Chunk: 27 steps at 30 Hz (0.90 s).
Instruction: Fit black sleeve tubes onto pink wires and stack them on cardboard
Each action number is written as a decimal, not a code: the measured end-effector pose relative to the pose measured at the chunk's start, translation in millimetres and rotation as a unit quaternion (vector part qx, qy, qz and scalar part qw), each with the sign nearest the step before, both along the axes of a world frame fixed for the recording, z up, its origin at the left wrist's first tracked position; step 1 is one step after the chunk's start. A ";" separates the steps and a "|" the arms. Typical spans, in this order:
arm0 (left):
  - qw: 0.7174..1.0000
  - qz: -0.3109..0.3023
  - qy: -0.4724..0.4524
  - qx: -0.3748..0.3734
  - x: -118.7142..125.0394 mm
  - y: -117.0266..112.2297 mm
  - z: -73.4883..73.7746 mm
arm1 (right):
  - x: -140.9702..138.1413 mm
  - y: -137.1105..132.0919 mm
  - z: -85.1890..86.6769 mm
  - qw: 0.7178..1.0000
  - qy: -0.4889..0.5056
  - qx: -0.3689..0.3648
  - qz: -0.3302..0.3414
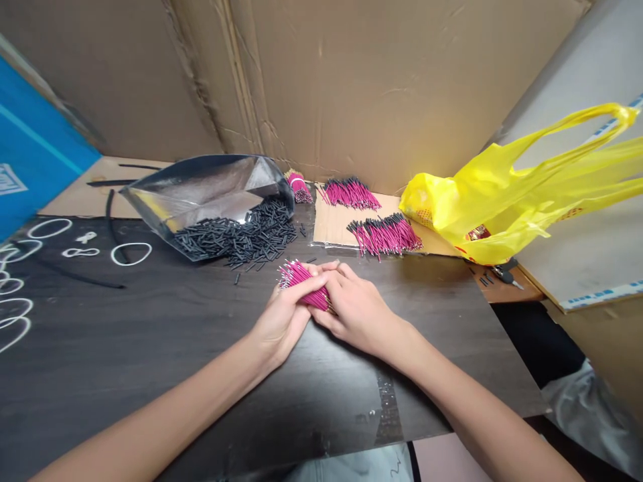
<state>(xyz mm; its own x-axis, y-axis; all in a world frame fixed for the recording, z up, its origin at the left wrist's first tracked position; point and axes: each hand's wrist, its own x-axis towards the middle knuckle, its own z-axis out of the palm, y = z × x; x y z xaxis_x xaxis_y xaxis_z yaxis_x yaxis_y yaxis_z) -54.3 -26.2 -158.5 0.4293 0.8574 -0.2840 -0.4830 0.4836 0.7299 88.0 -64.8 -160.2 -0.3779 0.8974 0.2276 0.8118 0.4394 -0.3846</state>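
Over a dark wood-grain tabletop (175,335), clasps a tight bundle of thin magenta wires (295,273) between closed left hand (278,328) and right hand (359,304), apparently evening half-hidden ends, next needing steady pressure.

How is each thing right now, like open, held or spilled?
Pink wire bundle, held by left hand and right hand
Silver bag, open, lying down
Black tubes, loose, partly spilled
Black-tipped pink wires, in two piles on cardboard
Far wire bundle, banded
White bands, loose
Yellow bag, crumpled, handles loose

Plastic-coated wires (295,273) (shiny metal tips), smooth wood-grain tabletop (201,355), matt cardboard wall (372,87).
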 end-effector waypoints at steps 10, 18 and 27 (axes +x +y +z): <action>0.999 -0.003 0.033 -0.017 -0.5 0.0 9.6 | -4.6 -0.6 5.3 0.998 -0.064 0.005 -0.016; 1.000 0.005 0.006 -0.022 2.1 -0.5 2.4 | -5.9 1.4 2.4 0.997 -0.071 -0.006 -0.024; 0.996 0.073 0.041 0.029 -9.3 10.2 10.3 | 0.8 2.8 11.3 0.989 -0.142 -0.042 -0.010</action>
<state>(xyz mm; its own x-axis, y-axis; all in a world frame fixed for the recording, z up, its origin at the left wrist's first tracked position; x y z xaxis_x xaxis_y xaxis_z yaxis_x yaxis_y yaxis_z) -63.7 -16.0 -148.2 0.2769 0.9249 -0.2606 -0.4820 0.3683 0.7950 88.8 -61.9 -148.9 -0.3977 0.9167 0.0399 0.9006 0.3983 -0.1740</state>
